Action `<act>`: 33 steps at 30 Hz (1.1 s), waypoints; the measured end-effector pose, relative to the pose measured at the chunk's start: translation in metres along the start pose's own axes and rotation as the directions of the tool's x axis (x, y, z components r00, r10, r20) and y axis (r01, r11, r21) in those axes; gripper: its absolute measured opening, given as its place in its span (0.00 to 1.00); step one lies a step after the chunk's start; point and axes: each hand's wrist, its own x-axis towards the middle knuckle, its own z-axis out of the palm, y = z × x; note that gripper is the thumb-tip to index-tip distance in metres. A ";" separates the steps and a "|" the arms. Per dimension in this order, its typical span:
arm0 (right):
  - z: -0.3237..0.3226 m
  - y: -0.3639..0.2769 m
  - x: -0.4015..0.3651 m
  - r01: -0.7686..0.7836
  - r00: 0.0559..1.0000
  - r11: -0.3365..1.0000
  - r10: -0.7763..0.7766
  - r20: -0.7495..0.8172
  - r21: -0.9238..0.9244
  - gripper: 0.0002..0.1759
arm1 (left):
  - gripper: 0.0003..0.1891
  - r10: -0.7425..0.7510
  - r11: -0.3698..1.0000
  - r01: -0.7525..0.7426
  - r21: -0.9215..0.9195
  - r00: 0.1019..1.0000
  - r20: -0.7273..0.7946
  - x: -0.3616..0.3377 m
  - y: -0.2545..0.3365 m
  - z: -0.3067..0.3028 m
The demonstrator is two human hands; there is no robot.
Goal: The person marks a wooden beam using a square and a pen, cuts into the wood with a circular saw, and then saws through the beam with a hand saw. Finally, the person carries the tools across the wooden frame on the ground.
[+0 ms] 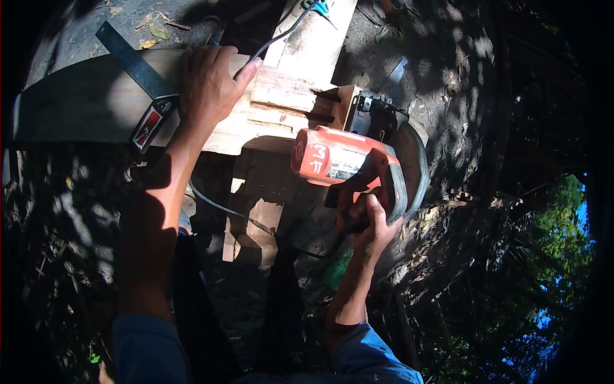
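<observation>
My right hand (376, 229) is wrapped around the rear handle of an orange circular saw (345, 155). The saw sits at the right end of a thick wooden board (70, 96), its base near the cut-out end; the blade's contact with the wood is hidden. My left hand (211, 83) grips the board from above, fingers over the far edge and thumb stretched to the right. Against that thumb passes a dark power cord (276, 37). Left of my left hand, a try square (137, 69) with a red-labelled handle lies across the board.
Another pale timber (310, 48) extends away beneath the board, with teal-handled scissors (318, 9) on it. Below the board, wooden pieces (259, 224) and a looping cord (220, 206) are near my legs. Leaves and scraps litter the shaded ground (448, 96).
</observation>
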 end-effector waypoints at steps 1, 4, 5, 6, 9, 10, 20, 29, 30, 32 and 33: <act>0.000 0.000 0.001 0.000 1.000 1.000 0.000 0.000 0.000 0.13 | 0.22 0.016 1.000 -0.017 -0.008 0.999 -0.040 0.000 0.000 0.001; -0.001 0.001 0.005 -0.015 1.000 1.000 0.014 0.015 0.020 0.13 | 0.22 0.017 1.000 -0.017 0.000 0.999 -0.031 0.000 -0.001 0.001; 0.001 -0.001 0.005 -0.017 1.000 1.000 0.017 0.014 0.012 0.13 | 0.22 0.017 1.000 -0.017 0.001 0.999 -0.032 0.000 -0.002 0.002; 0.001 -0.002 0.006 -0.021 1.000 1.000 0.021 0.012 0.003 0.13 | 0.22 0.023 1.000 -0.023 -0.004 0.999 -0.034 0.000 -0.002 0.002; 0.000 0.001 0.008 -0.001 1.000 1.000 0.001 0.001 0.001 0.13 | 0.22 0.029 1.000 -0.029 -0.006 0.999 -0.035 0.001 -0.002 0.001; 0.000 0.000 0.009 -0.002 1.000 1.000 0.002 0.002 0.001 0.13 | 0.22 0.030 1.000 -0.030 -0.003 0.999 -0.033 0.001 -0.002 0.001; 0.005 -0.003 0.022 0.008 1.000 1.000 -0.008 0.020 0.007 0.13 | 0.20 0.044 0.999 -0.045 -0.011 0.997 -0.065 0.002 -0.001 0.001; 0.008 -0.003 0.030 -0.006 1.000 1.000 0.006 0.006 0.027 0.14 | 0.20 0.020 1.000 -0.020 -0.018 1.000 0.002 0.004 0.004 -0.008; 0.008 -0.002 0.032 0.007 1.000 1.000 -0.007 -0.002 0.016 0.14 | 0.20 0.023 0.999 -0.023 -0.024 1.000 -0.007 0.005 0.004 -0.007; 0.009 -0.005 0.034 0.002 1.000 1.000 -0.002 0.006 0.017 0.13 | 0.20 0.025 0.999 -0.025 -0.028 1.000 -0.016 0.004 0.005 -0.007; 0.009 -0.006 0.036 -0.004 1.000 1.000 0.004 0.013 0.018 0.13 | 0.20 0.027 0.999 -0.027 -0.030 0.999 -0.020 0.004 0.005 -0.007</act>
